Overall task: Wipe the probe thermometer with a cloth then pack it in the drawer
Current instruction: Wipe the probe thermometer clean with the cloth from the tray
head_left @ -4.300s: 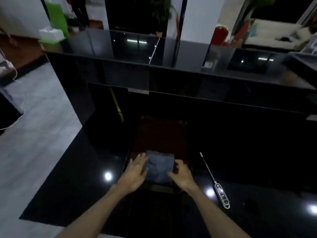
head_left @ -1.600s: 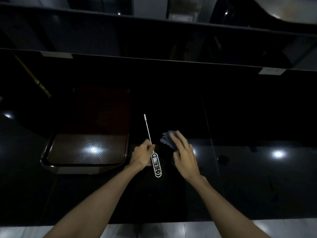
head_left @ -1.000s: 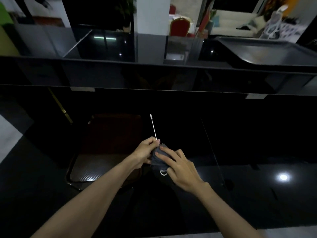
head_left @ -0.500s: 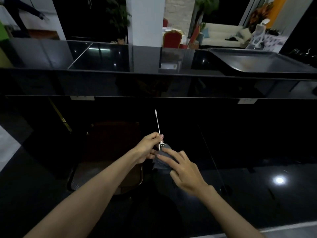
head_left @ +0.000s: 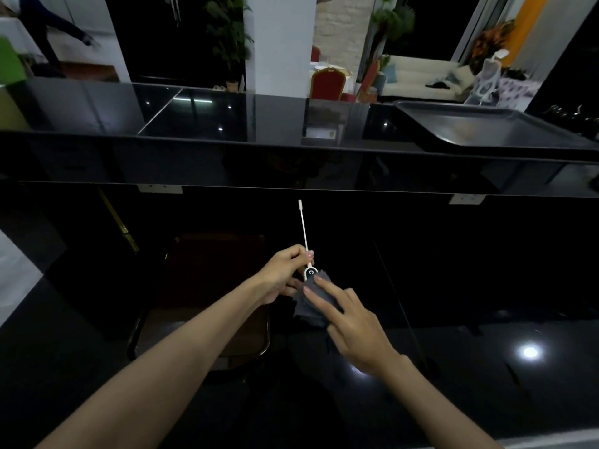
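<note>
step: wiping stage; packing not yet done.
left hand [head_left: 281, 273]: grip is closing fingertips on the probe thermometer [head_left: 306, 251] right where the thin metal stem meets the head, holding it off the tabletop [head_left: 486, 367] with the stem pointing away from the person.
right hand [head_left: 348, 319]: grip is pressing the cloth [head_left: 311, 306] around the thermometer's body; two fingers are lying flat on top, thumb hidden under the fabric, so full wrap is hard to confirm.
thermometer location: in the air between both hands, just right of the open drawer [head_left: 207, 296]; only the head and stem are showing, the rest is covered by the cloth.
doing it well: left pinch is serving as the anchor, so the cloth should be sliding along the body, not twisting it. Judging the stem needs a pass too: regrip on the body first, then run the cloth toward the tip.
risk: thin stem is looking bendable; light pressure advised.
next: drawer is sitting near, left of the hands, so a short carry.
</note>
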`<state>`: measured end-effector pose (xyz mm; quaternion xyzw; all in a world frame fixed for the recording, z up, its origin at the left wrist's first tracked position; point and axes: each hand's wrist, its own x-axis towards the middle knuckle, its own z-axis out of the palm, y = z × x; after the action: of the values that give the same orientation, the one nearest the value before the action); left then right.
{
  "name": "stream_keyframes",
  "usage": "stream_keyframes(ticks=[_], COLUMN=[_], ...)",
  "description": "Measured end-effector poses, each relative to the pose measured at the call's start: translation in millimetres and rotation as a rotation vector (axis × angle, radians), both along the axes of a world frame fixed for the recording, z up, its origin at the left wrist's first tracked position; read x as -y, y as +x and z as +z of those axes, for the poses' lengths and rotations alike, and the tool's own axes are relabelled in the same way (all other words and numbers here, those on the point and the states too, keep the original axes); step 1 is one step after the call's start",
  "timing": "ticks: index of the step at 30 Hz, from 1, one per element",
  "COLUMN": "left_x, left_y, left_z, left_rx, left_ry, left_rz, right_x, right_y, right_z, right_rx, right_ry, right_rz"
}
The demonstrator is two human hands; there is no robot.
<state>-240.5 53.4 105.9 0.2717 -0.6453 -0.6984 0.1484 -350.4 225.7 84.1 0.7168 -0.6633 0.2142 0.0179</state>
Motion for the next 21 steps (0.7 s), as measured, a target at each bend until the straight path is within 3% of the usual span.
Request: stream_keyframes(ticks=[5, 10, 16, 19, 21], left_x=[-3.7, -7.8, 1.4, -0.2, -1.2], left_y=[7.8, 0.4, 5.1, 6.2, 5.4], left_z=[-2.3, -0.8, 0.5, 2.9, 3.7], left_rx=[-0.021, -0.017, 0.005, 0.006, 0.005], left_ry=[0.093, -0.015, 0.065, 0.092, 0.064], left_rz=[0.030, 0.007, 0.086, 0.089, 0.062], right_x=[-19.8, 10.5, -14.4, -21.9, -8.9], right_y=[-8.8, -3.1, 5.0, 0.1, -0.6], right_z=[8.9, 19.8, 0.5, 6.5, 18.9], right_rx=[-0.108, -0.082, -0.137, -0.142, -0.094], right_ry=[-0.042, -0.057, 0.008, -0.096, -0.155], right_rz=[0.145, -0.031, 0.076, 0.143, 0.065])
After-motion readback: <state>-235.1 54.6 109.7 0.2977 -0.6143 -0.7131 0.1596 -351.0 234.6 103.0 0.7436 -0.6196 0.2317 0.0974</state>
